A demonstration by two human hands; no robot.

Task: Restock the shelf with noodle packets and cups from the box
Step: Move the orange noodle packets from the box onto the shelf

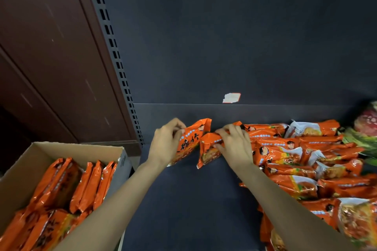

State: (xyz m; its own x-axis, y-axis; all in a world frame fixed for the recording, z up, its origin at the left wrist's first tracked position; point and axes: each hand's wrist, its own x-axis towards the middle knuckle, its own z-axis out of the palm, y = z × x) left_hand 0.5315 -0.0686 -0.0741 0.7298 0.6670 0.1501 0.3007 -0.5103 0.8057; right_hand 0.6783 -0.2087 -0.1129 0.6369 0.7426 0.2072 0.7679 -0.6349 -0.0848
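- Fingers [175, 126] of the left hand [165, 144] curl over the upper left edge of an orange noodle packet [190, 140], which stands tilted on the dark shelf [183, 199] near its back wall.
- Just to the right, the right hand [234, 144] grips a second orange packet [209, 149], thumb beneath and fingers curled over its top edge; this packet leans with its lower end on the shelf.
- Both held packets sit close together, just beside each other, at the left end of a row of matching orange packets [306, 159] lying piled across the right part of the shelf.
- At lower left, an open cardboard box [67, 149] holds more orange packets [81, 185] standing on edge, well apart from the hands.
- On the back wall above the packets is a torn white label [231, 98].
- Further right, partly cut off, lie some differently coloured packets [365, 126].
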